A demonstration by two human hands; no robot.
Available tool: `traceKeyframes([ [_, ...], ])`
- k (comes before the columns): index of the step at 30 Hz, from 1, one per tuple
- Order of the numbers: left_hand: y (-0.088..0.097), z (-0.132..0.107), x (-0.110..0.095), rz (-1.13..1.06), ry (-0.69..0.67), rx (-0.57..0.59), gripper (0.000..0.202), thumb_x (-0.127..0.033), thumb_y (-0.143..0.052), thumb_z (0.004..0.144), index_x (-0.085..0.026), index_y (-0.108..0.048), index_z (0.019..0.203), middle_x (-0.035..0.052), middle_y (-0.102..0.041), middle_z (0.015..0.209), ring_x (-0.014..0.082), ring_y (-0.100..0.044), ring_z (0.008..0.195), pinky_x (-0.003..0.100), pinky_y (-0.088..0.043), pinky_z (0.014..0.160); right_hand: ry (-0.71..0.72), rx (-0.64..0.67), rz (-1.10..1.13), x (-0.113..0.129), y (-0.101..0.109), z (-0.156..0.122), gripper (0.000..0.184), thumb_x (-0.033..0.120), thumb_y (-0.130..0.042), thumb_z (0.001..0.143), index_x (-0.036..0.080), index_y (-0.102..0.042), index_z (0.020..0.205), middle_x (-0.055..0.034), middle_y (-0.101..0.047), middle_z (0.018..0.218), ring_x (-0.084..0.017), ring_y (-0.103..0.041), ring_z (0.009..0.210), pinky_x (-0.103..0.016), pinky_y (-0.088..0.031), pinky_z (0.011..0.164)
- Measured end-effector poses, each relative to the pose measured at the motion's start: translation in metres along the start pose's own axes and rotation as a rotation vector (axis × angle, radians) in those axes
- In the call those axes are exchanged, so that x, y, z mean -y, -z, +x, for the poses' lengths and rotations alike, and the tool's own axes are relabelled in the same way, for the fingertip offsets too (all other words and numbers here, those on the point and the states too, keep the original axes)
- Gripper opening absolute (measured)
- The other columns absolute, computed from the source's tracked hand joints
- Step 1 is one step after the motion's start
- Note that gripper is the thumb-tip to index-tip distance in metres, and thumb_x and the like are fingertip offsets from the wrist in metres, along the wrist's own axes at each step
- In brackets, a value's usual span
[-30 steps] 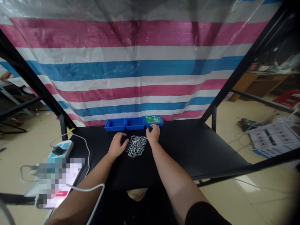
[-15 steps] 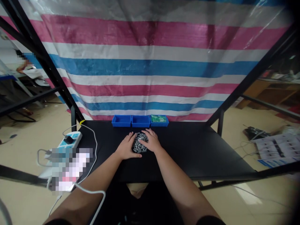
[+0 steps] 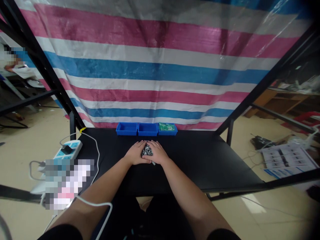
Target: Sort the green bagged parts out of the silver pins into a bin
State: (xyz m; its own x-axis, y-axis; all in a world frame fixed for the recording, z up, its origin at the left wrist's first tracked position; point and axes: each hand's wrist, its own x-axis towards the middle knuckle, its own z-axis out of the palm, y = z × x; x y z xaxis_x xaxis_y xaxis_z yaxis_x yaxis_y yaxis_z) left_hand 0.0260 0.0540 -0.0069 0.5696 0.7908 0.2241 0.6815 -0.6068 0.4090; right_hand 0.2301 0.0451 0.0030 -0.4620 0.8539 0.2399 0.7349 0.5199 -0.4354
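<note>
A small heap of grey metal parts (image 3: 147, 150) lies at the middle of the black table (image 3: 200, 156), squeezed between my hands. My left hand (image 3: 136, 153) cups its left side and my right hand (image 3: 158, 152) cups its right, the fingertips meeting over the top. Much of the heap is hidden under my fingers. One loose metal piece (image 3: 153, 163) sticks out just below my right hand. Beyond my hands, at the far table edge, stand two empty blue plastic bins (image 3: 126, 128) and a third blue bin (image 3: 167, 129) holding green circuit boards.
A white power strip (image 3: 67, 149) with a white cable (image 3: 98, 156) sits at the table's left edge, beside a pixelated object (image 3: 66, 185). Black metal frame posts flank the table, a striped tarp (image 3: 160, 73) hangs behind, and papers (image 3: 287, 160) lie on the floor at right.
My hands have closed in from both sides, pushing the metal parts into a smaller, tighter heap. The view has shifted slightly.
</note>
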Motion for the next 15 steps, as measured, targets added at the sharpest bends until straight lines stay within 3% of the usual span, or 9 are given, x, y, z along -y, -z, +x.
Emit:
traceKeyframes([
  [8,-0.0006,0.0022,0.0004,-0.053,0.019,-0.069,0.099,-0.072,-0.075,0.067,-0.019,-0.048,0.147,0.0161,-0.052,0.149,0.035,-0.043,0.143,0.053,-0.032,0.12,-0.031,-0.077,0.023,-0.0039,-0.0064,0.0025,0.059,0.049,-0.072,0.086,0.024,-0.056,0.137,-0.0112,-0.059,0.142,-0.026,-0.045,0.141,-0.052,-0.028,0.121],
  [15,0.0007,0.0021,-0.0005,-0.07,0.026,-0.083,0.094,-0.074,-0.072,0.069,-0.018,-0.054,0.142,0.0155,-0.058,0.144,0.0339,-0.048,0.14,0.05,-0.034,0.119,-0.041,-0.099,0.006,-0.0042,-0.0073,0.0026,0.047,0.044,-0.07,0.09,0.024,-0.06,0.131,-0.0108,-0.061,0.138,-0.025,-0.05,0.136,-0.048,-0.032,0.118],
])
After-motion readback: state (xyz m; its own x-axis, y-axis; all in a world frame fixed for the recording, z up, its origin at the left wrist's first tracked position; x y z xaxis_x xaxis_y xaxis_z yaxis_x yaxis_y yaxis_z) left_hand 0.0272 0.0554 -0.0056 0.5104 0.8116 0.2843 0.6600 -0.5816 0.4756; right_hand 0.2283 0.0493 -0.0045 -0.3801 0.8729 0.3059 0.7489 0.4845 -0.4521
